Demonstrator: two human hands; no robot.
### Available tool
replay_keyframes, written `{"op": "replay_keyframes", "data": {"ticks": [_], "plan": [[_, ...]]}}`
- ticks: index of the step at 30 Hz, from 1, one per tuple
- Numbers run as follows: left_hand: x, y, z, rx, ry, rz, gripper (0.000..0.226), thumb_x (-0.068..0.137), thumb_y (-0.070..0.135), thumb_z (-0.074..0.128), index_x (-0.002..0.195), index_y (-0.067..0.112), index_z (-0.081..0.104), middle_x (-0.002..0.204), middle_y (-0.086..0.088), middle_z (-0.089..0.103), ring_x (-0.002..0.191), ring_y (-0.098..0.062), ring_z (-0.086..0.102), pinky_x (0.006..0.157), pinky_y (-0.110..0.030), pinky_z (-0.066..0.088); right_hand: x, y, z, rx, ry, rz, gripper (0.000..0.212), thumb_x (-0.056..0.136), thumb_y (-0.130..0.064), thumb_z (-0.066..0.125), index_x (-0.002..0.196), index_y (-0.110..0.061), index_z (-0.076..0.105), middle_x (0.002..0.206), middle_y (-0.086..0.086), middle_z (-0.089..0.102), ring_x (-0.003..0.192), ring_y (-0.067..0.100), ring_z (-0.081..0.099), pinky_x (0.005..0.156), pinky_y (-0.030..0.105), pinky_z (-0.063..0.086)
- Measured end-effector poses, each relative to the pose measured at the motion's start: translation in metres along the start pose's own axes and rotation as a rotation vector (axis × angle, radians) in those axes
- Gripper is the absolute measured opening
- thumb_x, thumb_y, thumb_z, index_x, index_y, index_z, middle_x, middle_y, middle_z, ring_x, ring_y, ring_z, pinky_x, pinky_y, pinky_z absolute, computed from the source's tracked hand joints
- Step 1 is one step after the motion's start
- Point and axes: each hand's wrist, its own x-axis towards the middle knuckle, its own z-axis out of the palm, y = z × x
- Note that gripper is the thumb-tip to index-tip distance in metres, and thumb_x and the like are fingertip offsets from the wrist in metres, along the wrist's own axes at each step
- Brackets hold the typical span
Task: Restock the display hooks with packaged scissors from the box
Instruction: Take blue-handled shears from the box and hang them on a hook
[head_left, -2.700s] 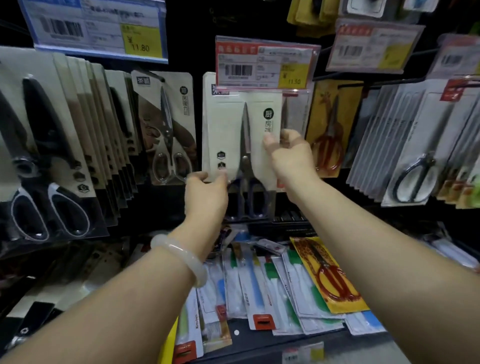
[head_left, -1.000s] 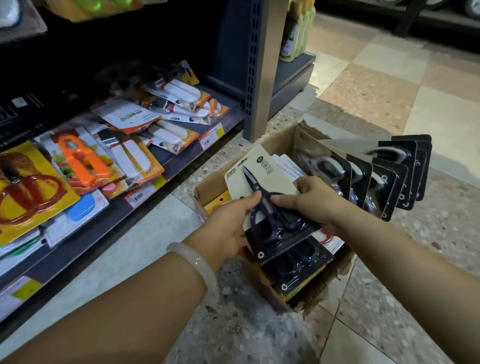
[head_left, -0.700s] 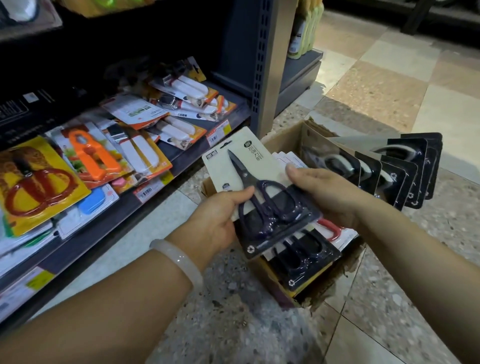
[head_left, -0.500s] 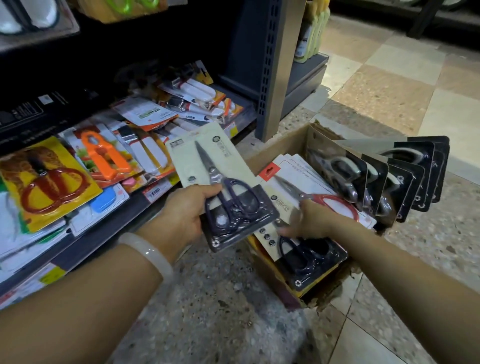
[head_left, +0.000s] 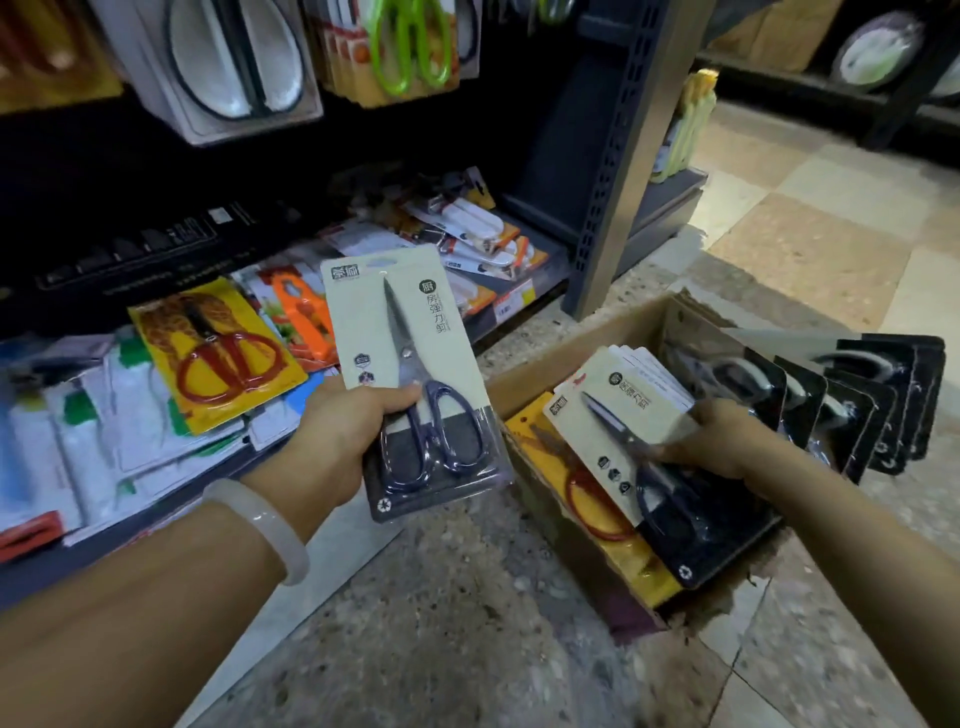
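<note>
The left hand (head_left: 337, 441) is gripping one cream-carded pack of dark-handled scissors (head_left: 410, 384) by its handle end, lifted clear and upright, probably for hanging. Just to its right, the right hand (head_left: 711, 441) is pinching a second matching pack (head_left: 618, 426) in the brown cardboard box (head_left: 540, 358), seemingly gathering two per trip.

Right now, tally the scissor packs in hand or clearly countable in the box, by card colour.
Cream card with dark-handled scissors: 2, one held in the left hand at, one under the right hand at
Yellow card with red-handled scissors in the cardboard box: 1
Black-backed packs standing at the box's far end: 5 visible
Total: 8
</note>
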Motion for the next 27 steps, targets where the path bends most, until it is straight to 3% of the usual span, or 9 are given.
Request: {"op": "replay_keyframes", "data": {"ticks": [2,4,8,11,16,19,21,25,27], "plan": [[-0.010,0.011,-0.011,-0.009,-0.011,0.063,0.033,0.076,-0.003,0.068,0.108,0.001,0.065,0.104,-0.022,0.070,0.085,-0.035,0.069,0.079,-0.054,0.056,-0.014,-0.014,-0.014,0.025,0.056,-0.136,0.059,0.073,-0.035,0.077,0.121,-0.009,0.052,0.118,0.009,0.059,0.110,0.030,0.054,0.091,0.037,0.044],[-0.021,0.025,-0.025,-0.030,-0.020,0.137,0.035,0.073,-0.005,0.069,0.106,0.003,0.063,0.100,-0.021,0.072,0.088,-0.037,0.070,0.082,-0.058,0.054,-0.031,-0.039,-0.023,0.161,0.098,-0.271,0.040,0.074,-0.031,0.076,0.104,-0.015,0.055,0.101,0.006,0.062,0.095,0.029,0.058,0.074,0.037,0.048],[-0.046,0.060,-0.064,-0.033,0.007,0.343,0.026,0.076,-0.009,0.067,0.094,0.009,0.061,0.074,-0.003,0.073,0.065,-0.018,0.069,0.055,-0.026,0.055,-0.059,-0.117,-0.010,0.431,0.126,-0.582,0.032,0.075,-0.026,0.076,0.097,-0.029,0.055,0.102,0.000,0.061,0.095,0.021,0.059,0.082,0.039,0.050],[-0.067,0.088,-0.112,0.004,0.092,0.499,0.029,0.076,-0.009,0.069,0.095,0.009,0.057,0.079,-0.001,0.070,0.065,-0.010,0.065,0.056,-0.019,0.053,-0.083,-0.185,0.018,0.592,0.108,-0.783,0.029,0.077,-0.016,0.074,0.093,-0.030,0.054,0.097,-0.004,0.063,0.087,0.015,0.059,0.072,0.022,0.048],[-0.108,0.117,-0.214,-0.023,0.267,0.621,0.031,0.079,-0.006,0.067,0.099,0.013,0.053,0.095,-0.007,0.070,0.084,-0.020,0.068,0.073,-0.029,0.055,-0.118,-0.271,0.083,0.684,-0.093,-0.894,0.030,0.077,-0.020,0.075,0.100,-0.021,0.055,0.103,0.003,0.067,0.095,0.021,0.063,0.085,0.042,0.052],[-0.125,0.122,-0.269,-0.052,0.382,0.677,0.030,0.078,-0.007,0.067,0.099,0.011,0.056,0.090,-0.007,0.072,0.076,-0.018,0.068,0.065,-0.023,0.054,-0.144,-0.315,0.119,0.735,-0.165,-0.975,0.023,0.080,-0.010,0.071,0.091,-0.021,0.053,0.095,0.002,0.065,0.086,0.018,0.060,0.078,0.025,0.049],[-0.135,0.123,-0.299,-0.069,0.436,0.698,0.035,0.075,-0.008,0.069,0.105,0.005,0.056,0.096,-0.013,0.072,0.080,-0.023,0.068,0.073,-0.032,0.054,-0.166,-0.344,0.136,0.765,-0.190,-1.029,0.023,0.081,-0.010,0.069,0.089,-0.022,0.052,0.093,-0.002,0.063,0.080,0.011,0.057,0.067,0.015,0.045],[-0.151,0.126,-0.339,-0.068,0.492,0.729,0.047,0.058,0.005,0.075,0.101,0.009,0.057,0.096,-0.012,0.072,0.084,-0.024,0.068,0.076,-0.035,0.054,-0.198,-0.390,0.163,0.814,-0.280,-1.099,0.028,0.076,-0.017,0.075,0.090,-0.025,0.052,0.096,-0.003,0.064,0.086,0.011,0.059,0.077,0.028,0.048],[-0.157,0.125,-0.353,-0.079,0.501,0.731,0.045,0.060,0.000,0.077,0.098,0.011,0.056,0.097,-0.014,0.070,0.082,-0.025,0.067,0.076,-0.035,0.055,-0.209,-0.407,0.173,0.805,-0.318,-1.144,0.027,0.078,-0.013,0.074,0.090,-0.025,0.052,0.093,-0.006,0.063,0.083,0.007,0.059,0.074,0.023,0.048]]}}
